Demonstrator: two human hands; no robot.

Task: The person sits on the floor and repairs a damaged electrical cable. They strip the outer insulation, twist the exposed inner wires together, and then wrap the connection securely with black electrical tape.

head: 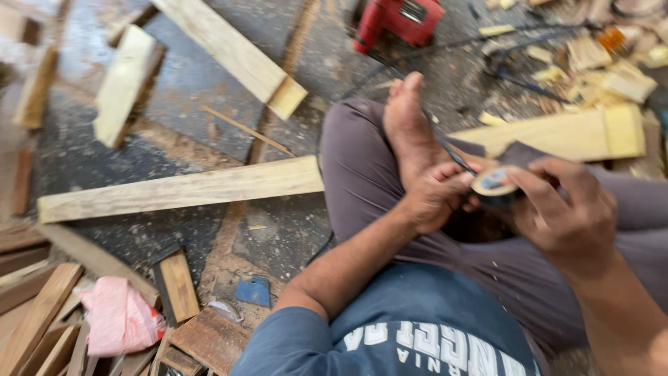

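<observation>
Seated cross-legged on a sawdust-strewn floor, a person grips a roll of black tape [495, 185] in the right hand [565, 209], at 3 o'clock; the left hand [437, 196] pinches a thin black cable [452, 154]. Light, rigid-cored, the roll likely handles best by its rim.

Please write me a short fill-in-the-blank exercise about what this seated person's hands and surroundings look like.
1. Both hands are on a roll of ____.
2. The power tool lying on the floor beyond the bare foot is coloured ____.
3. The left hand pinches a thin ____ cable beside the roll held by the right hand.
4. The crumpled bag among the wood scraps is ____.

Missing words: tape; red; black; pink
</observation>
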